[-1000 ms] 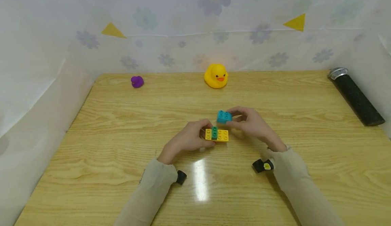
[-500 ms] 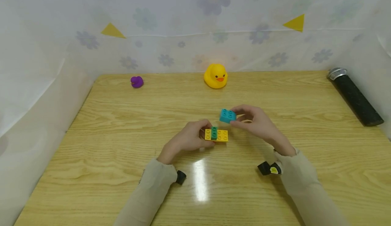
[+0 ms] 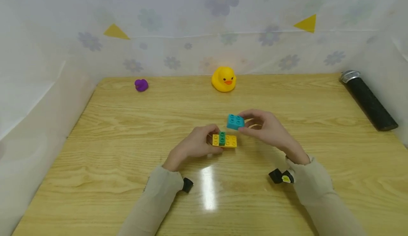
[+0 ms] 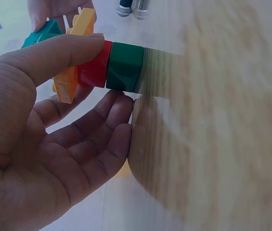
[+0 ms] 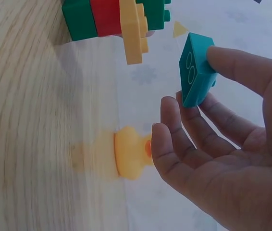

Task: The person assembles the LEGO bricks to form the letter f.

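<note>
My left hand (image 3: 199,142) grips a block stack at the middle of the table. In the right wrist view, the stack runs from a green block (image 5: 80,19) at the table, through a red block (image 5: 105,17) and a long yellow brick (image 5: 132,33), to a narrow green brick (image 5: 155,14) on top. The left thumb lies across the red block in the left wrist view. Just behind the stack and a little right, my right hand (image 3: 266,128) pinches a teal brick (image 3: 236,122) between thumb and fingers. This brick is held tilted, apart from the stack, its hollow underside partly showing.
A yellow rubber duck (image 3: 224,79) sits at the table's back edge, with a small purple duck (image 3: 141,85) to its left. Along the right side lies a black microphone (image 3: 368,101). A flowered white curtain (image 3: 191,16) hangs behind the wooden table (image 3: 111,129).
The right hand has shifted slightly right and away from the stack with the teal brick, then a touch back left. The left hand and the stack have stayed in place.
</note>
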### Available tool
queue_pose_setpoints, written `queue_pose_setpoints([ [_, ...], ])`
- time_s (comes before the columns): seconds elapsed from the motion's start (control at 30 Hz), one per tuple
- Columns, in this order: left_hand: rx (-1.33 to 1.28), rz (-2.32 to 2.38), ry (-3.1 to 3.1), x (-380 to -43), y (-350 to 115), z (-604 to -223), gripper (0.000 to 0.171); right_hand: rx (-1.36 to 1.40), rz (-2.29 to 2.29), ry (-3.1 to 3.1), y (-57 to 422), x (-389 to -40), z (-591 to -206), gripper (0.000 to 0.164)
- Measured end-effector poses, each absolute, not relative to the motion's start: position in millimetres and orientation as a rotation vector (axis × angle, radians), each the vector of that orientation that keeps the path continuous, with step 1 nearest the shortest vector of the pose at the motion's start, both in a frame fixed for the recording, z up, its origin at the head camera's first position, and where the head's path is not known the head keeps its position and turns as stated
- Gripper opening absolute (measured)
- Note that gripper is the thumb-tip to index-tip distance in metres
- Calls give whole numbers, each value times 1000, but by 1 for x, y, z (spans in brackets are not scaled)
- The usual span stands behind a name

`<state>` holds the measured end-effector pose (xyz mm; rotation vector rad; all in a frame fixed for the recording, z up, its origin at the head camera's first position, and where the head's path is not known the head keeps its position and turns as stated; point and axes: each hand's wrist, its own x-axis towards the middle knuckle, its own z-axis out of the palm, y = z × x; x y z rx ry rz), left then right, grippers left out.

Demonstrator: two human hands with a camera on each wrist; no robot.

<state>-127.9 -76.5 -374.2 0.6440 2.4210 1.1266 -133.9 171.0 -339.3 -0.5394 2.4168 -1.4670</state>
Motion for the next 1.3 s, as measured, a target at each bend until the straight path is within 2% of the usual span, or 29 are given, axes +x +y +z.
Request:
queue_pose_setpoints([
  [0.5,670,1140,2425,-127,-77,-376,34,-794,-1464,2327,161,-131,-345,34],
  [1.3,653,1139,2419,-127,-75,-374,34,-845,-1413,2361,158,-129,-345,31],
])
